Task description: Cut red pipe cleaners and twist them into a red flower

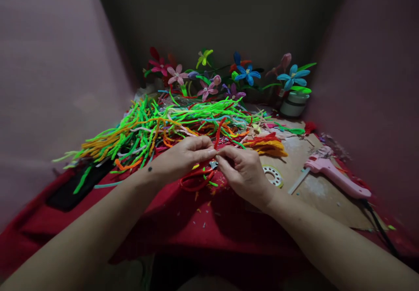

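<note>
Both hands meet over the middle of the red-covered table. A red pipe cleaner [218, 133] rises from between their fingertips, its upper end leaning away from me. My left hand [191, 152] pinches it from the left, thumb and fingers pressed together. From the right, my right hand [244, 169] pinches at the same spot, with the other fingers curled. The pipe cleaner's lower part is hidden by the fingers. Just below the hands lie red-handled scissors [193, 183], partly covered by them. A heap of green, orange and white pipe cleaners [196, 113] spreads behind.
A pink glue gun [337, 176] rests on cardboard [322, 199] at the right, its cord trailing forward. Near my right hand lies a white ring with holes [273, 176]. Pipe-cleaner flowers [248, 74] and a white jar [293, 103] stand at the back. A black phone-like slab [77, 188] lies left.
</note>
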A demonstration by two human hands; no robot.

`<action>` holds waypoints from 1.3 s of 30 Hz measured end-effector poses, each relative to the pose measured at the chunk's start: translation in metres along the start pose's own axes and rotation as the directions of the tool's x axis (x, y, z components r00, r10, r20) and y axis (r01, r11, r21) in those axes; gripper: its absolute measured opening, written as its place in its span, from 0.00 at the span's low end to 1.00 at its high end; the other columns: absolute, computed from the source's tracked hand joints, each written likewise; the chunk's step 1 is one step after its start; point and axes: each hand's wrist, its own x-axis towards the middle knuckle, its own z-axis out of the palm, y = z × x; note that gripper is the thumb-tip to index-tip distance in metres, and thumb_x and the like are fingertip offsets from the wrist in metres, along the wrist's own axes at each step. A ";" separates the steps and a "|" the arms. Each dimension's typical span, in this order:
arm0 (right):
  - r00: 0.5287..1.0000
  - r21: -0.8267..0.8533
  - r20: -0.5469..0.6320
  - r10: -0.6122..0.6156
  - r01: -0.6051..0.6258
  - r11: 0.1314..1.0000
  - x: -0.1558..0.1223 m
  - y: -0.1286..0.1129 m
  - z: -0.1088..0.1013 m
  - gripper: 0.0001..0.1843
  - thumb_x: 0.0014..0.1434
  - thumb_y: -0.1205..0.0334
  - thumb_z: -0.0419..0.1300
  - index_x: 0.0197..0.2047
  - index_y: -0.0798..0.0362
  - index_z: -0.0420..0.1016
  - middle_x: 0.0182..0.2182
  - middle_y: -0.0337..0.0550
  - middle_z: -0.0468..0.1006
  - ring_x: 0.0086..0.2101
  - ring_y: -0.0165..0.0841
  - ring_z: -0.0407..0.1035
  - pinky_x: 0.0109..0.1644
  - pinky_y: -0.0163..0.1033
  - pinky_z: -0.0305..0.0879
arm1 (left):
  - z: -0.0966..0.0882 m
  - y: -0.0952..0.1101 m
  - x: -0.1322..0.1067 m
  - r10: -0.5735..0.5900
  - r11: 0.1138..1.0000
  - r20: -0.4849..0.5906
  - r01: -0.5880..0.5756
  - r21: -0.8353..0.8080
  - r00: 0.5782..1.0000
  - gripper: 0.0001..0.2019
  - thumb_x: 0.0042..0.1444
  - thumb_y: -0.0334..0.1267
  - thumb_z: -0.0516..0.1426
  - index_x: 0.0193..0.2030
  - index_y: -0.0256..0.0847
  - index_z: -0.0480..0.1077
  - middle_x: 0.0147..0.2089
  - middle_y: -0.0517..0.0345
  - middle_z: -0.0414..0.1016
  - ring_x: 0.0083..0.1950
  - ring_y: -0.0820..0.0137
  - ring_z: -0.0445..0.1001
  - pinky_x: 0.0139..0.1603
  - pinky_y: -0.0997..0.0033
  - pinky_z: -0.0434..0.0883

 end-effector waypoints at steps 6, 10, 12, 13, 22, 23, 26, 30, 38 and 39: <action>0.858 0.556 0.350 0.376 -0.513 0.653 0.013 0.004 -0.004 0.11 0.50 0.56 0.62 0.26 0.57 0.72 0.18 0.38 0.73 0.19 0.26 0.64 0.25 0.33 0.61 | -0.006 0.002 0.003 0.052 0.993 -0.067 -0.044 0.114 0.996 0.10 0.57 0.41 0.52 0.29 0.38 0.62 0.22 0.65 0.62 0.23 0.77 0.60 0.24 0.77 0.58; 0.820 0.553 0.350 0.454 -0.571 0.606 0.014 0.003 -0.004 0.13 0.47 0.56 0.66 0.23 0.57 0.72 0.16 0.37 0.73 0.17 0.24 0.63 0.23 0.31 0.60 | -0.004 -0.006 0.006 0.129 0.985 -0.146 -0.110 0.131 0.981 0.08 0.55 0.40 0.54 0.31 0.37 0.65 0.23 0.65 0.63 0.25 0.77 0.61 0.25 0.77 0.60; 0.811 0.528 0.323 0.487 -0.582 0.619 0.013 0.002 -0.003 0.12 0.47 0.57 0.65 0.24 0.57 0.72 0.17 0.37 0.73 0.17 0.24 0.63 0.23 0.31 0.60 | -0.002 -0.010 0.007 0.157 0.979 -0.181 -0.128 0.159 0.971 0.09 0.55 0.39 0.54 0.30 0.36 0.68 0.24 0.64 0.64 0.26 0.76 0.62 0.27 0.77 0.60; 0.806 0.514 0.317 0.501 -0.590 0.623 0.013 0.002 -0.002 0.11 0.48 0.57 0.65 0.24 0.57 0.72 0.17 0.37 0.73 0.17 0.25 0.64 0.22 0.31 0.61 | -0.001 -0.012 0.008 0.157 0.978 -0.189 -0.127 0.165 0.969 0.09 0.55 0.39 0.54 0.30 0.35 0.69 0.24 0.63 0.65 0.27 0.76 0.62 0.28 0.76 0.61; 0.952 0.162 0.148 0.269 -0.292 0.943 0.005 0.018 0.006 0.07 0.55 0.61 0.59 0.29 0.55 0.75 0.21 0.39 0.75 0.23 0.29 0.67 0.28 0.35 0.64 | -0.013 -0.017 0.012 -0.082 0.984 0.009 0.083 -0.157 0.997 0.12 0.47 0.43 0.61 0.25 0.34 0.70 0.21 0.61 0.68 0.23 0.77 0.63 0.24 0.77 0.58; 0.975 0.119 0.098 0.197 -0.208 0.971 0.005 0.017 0.005 0.07 0.56 0.61 0.59 0.32 0.55 0.76 0.24 0.41 0.76 0.26 0.30 0.68 0.31 0.36 0.65 | -0.014 -0.017 0.011 -0.080 0.987 -0.008 0.078 -0.139 0.997 0.12 0.47 0.43 0.61 0.24 0.34 0.69 0.21 0.61 0.67 0.22 0.77 0.62 0.24 0.77 0.58; 0.983 -0.118 -0.106 -0.152 0.139 0.983 0.008 0.009 -0.001 0.12 0.58 0.64 0.58 0.46 0.52 0.74 0.39 0.46 0.78 0.39 0.35 0.70 0.45 0.44 0.66 | -0.012 -0.015 0.008 -0.059 0.998 -0.021 0.058 -0.036 0.998 0.12 0.49 0.41 0.59 0.23 0.34 0.67 0.20 0.62 0.64 0.22 0.78 0.59 0.23 0.77 0.56; 0.921 -0.380 -0.027 -0.389 0.350 0.856 0.013 0.007 -0.005 0.10 0.57 0.68 0.57 0.41 0.49 0.77 0.40 0.45 0.79 0.46 0.40 0.65 0.53 0.50 0.59 | -0.009 -0.014 0.005 0.021 0.998 0.085 -0.026 0.060 0.996 0.12 0.52 0.40 0.56 0.23 0.35 0.65 0.20 0.65 0.59 0.22 0.79 0.55 0.22 0.77 0.53; 0.997 -0.200 -0.035 -0.074 0.065 0.978 0.009 0.005 -0.002 0.07 0.57 0.68 0.57 0.29 0.54 0.75 0.26 0.42 0.76 0.31 0.33 0.67 0.38 0.39 0.63 | -0.013 -0.016 0.003 0.020 1.000 -0.092 -0.020 -0.004 0.996 0.11 0.51 0.41 0.57 0.23 0.36 0.66 0.22 0.61 0.64 0.23 0.77 0.59 0.24 0.76 0.57; 0.997 -0.165 -0.058 -0.045 0.034 0.986 0.009 0.003 -0.002 0.07 0.58 0.68 0.57 0.30 0.54 0.75 0.28 0.43 0.76 0.33 0.33 0.68 0.39 0.39 0.63 | -0.014 -0.015 0.003 0.012 1.000 -0.069 -0.013 -0.008 0.998 0.11 0.51 0.41 0.57 0.23 0.36 0.67 0.21 0.62 0.64 0.23 0.77 0.59 0.24 0.76 0.57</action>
